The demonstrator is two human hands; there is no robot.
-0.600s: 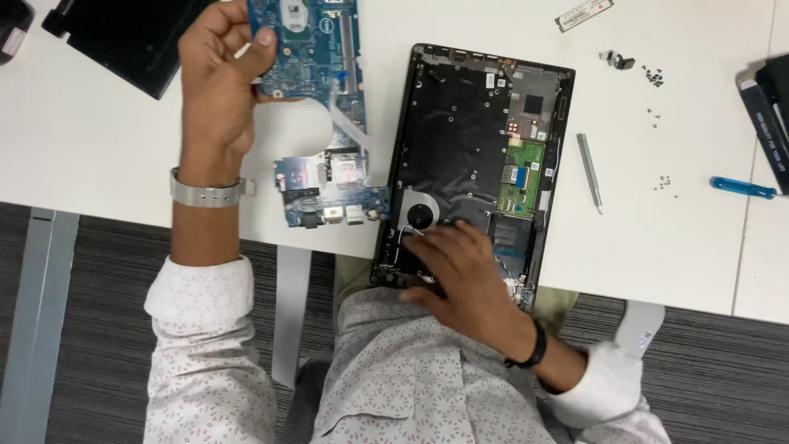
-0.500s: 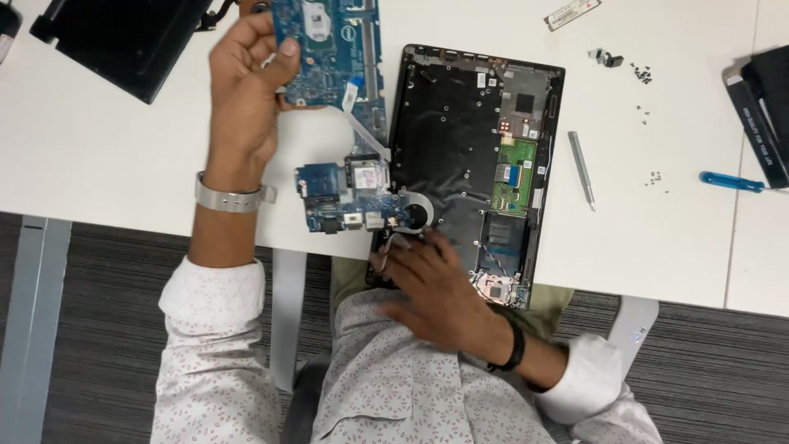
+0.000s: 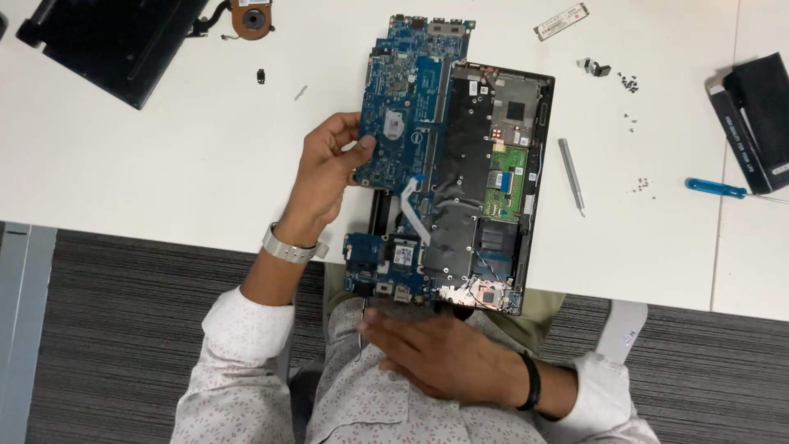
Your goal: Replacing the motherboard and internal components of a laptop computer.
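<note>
Your left hand (image 3: 329, 168) pinches the left edge of the large blue rectangular circuit board (image 3: 407, 99), fingers closed on it, holding it over the white table (image 3: 164, 164) just beside the open black laptop base (image 3: 485, 181). A white ribbon cable (image 3: 411, 205) runs from it toward the smaller blue circuit board (image 3: 386, 267) at the table's near edge. Your right hand (image 3: 440, 358) lies flat below that, fingers spread, gripping nothing.
</note>
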